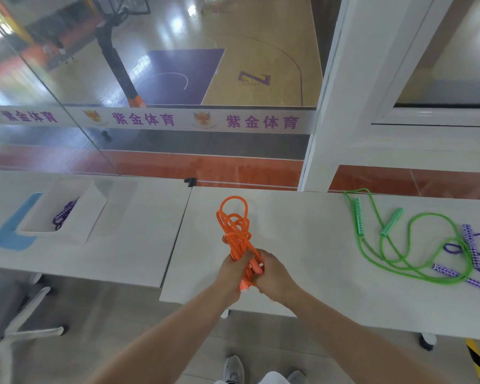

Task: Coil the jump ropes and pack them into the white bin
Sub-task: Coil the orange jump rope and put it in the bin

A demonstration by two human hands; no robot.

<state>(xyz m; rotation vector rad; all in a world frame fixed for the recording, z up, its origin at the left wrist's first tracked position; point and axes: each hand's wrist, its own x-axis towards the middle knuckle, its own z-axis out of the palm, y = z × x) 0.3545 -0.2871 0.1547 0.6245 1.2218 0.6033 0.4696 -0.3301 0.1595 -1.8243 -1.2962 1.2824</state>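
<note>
Green rope and purple rope lie loose right of hands

The white plastic bin sits left on the white worktop; the orange coiled jump rope lies mid; the green jump rope lies right.

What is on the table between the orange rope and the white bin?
Nothing lies there. In the head view, only bare tabletop and the seam where two tables meet separate the orange rope from the white bin.
</note>
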